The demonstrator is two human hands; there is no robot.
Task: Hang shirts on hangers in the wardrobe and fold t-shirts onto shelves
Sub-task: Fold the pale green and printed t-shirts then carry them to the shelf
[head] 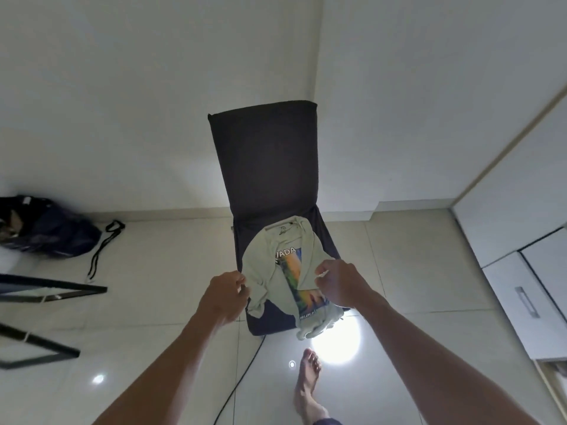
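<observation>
A pale green t-shirt [270,271] with a colourful printed panel lies crumpled on the seat of a dark upholstered chair [267,161]. Its lower end hangs over the seat's front edge. My left hand [227,289] pinches the shirt's left side with curled fingers. My right hand [337,283] pinches the cloth on the right side, over the print. Both forearms reach in from the bottom of the view.
A dark bag [46,228] with a loose strap [101,250] lies on the tiled floor at the left. Black table legs [46,289] stand at the left edge. White cabinet drawers [521,286] line the right side. My bare foot [308,391] stands near a cable on the floor.
</observation>
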